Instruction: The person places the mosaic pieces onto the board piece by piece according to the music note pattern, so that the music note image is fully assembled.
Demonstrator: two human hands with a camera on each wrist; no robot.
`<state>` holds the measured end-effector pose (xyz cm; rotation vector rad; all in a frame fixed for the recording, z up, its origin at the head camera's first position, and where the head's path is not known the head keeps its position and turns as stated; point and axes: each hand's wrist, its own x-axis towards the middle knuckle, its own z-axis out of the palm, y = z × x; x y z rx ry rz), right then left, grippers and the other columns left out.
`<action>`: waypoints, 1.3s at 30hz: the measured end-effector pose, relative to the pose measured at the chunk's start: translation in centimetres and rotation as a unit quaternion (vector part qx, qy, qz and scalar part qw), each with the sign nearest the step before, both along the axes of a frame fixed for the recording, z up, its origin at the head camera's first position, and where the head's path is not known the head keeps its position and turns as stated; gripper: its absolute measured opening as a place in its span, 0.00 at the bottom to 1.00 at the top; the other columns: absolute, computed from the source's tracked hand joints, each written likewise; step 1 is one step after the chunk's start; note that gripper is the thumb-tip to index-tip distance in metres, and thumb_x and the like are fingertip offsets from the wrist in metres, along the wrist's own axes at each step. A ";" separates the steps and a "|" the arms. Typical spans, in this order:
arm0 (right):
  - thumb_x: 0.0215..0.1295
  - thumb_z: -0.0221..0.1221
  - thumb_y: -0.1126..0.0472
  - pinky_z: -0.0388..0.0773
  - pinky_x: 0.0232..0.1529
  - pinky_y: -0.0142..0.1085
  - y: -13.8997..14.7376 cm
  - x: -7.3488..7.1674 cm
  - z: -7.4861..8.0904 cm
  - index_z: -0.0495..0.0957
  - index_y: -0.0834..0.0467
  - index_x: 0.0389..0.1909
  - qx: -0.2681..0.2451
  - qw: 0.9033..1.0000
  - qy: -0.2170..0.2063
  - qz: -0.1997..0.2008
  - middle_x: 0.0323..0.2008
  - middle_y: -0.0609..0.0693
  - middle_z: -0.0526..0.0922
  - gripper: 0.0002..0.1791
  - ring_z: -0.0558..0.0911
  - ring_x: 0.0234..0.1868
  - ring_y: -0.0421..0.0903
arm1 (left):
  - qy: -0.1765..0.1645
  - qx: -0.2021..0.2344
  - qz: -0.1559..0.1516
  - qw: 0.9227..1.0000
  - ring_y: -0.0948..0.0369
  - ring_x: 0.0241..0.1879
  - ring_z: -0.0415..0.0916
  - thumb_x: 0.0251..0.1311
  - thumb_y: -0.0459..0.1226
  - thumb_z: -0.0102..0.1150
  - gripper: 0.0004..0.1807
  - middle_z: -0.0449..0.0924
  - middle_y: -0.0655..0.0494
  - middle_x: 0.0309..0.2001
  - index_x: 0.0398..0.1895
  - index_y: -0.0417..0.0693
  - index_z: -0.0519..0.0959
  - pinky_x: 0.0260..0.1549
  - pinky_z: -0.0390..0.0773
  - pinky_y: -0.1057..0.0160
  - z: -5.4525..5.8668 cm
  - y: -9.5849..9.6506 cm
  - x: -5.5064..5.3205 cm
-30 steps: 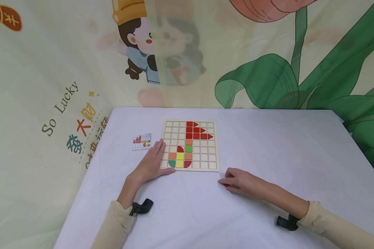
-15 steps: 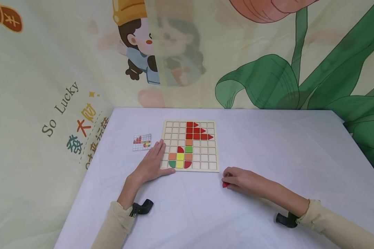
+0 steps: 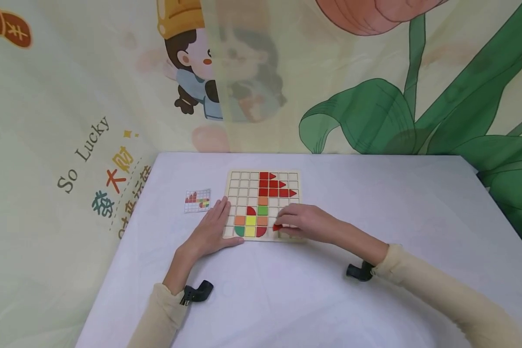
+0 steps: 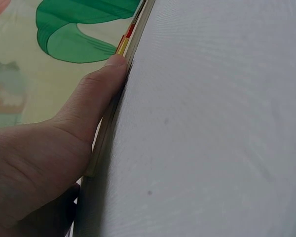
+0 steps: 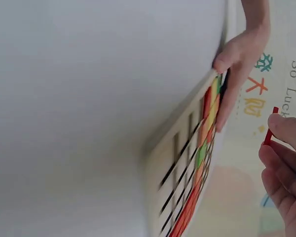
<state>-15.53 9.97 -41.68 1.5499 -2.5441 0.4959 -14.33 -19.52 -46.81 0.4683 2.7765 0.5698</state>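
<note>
A pale square board [image 3: 239, 183] with a grid of cells lies on the white table. Red squares and triangles [image 3: 267, 184] form a stepped block at its far side; orange, green, yellow and red pieces [image 3: 251, 221] sit nearer the front. My left hand [image 3: 206, 229] rests against the board's left edge, fingers extended and thumb along the front edge. Over the board's front right part, my right hand [image 3: 311, 223] pinches a small red piece [image 3: 277, 227]. In the right wrist view this red tile [image 5: 275, 110] appears edge-on between thumb and fingers, its full outline hidden.
Left of the board lies a small printed card [image 3: 197, 200] with a coloured grid pattern. A printed cloth backdrop [image 3: 374, 116] rises behind the table [image 3: 374, 193]. Each wrist wears a black camera mount [image 3: 360, 271].
My right hand first drew slightly back with the red piece, then moved left and away from me, from beside the board to above it. The left hand has stayed in place.
</note>
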 end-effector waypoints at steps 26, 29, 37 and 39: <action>0.64 0.63 0.56 0.80 0.42 0.27 -11.1 -6.4 -2.1 0.87 0.52 0.41 0.165 0.980 -0.094 -0.059 0.38 0.46 0.83 0.09 0.77 0.39 0.41 | 0.016 -0.008 -0.019 1.000 0.46 0.78 0.38 0.54 0.62 0.61 0.59 0.38 0.44 0.79 0.77 0.38 0.43 0.75 0.48 0.45 0.1 -0.1 0.0; 0.65 0.62 0.56 0.81 0.44 0.28 -11.0 -6.2 -2.1 0.87 0.53 0.43 0.163 0.979 -0.106 -0.059 0.40 0.47 0.82 0.10 0.77 0.41 0.42 | 0.017 -0.012 -0.019 1.000 0.46 0.78 0.38 0.54 0.63 0.61 0.59 0.38 0.44 0.79 0.77 0.38 0.44 0.75 0.48 0.46 0.1 -0.2 0.0; 0.67 0.60 0.57 0.81 0.51 0.31 -10.1 -5.7 -2.2 0.85 0.53 0.49 0.153 0.979 -0.117 -0.068 0.48 0.48 0.84 0.13 0.78 0.50 0.43 | 0.021 -0.008 -0.019 1.000 0.46 0.78 0.39 0.54 0.63 0.61 0.59 0.39 0.43 0.79 0.77 0.38 0.44 0.75 0.50 0.45 0.1 -0.2 0.1; 0.68 0.59 0.57 0.80 0.54 0.31 -9.9 -5.6 -2.3 0.84 0.53 0.51 0.155 0.980 -0.108 -0.063 0.51 0.48 0.83 0.14 0.77 0.53 0.44 | 0.019 -0.007 -0.018 1.000 0.46 0.78 0.38 0.53 0.63 0.61 0.60 0.39 0.43 0.79 0.77 0.38 0.44 0.75 0.50 0.44 0.1 -0.2 0.1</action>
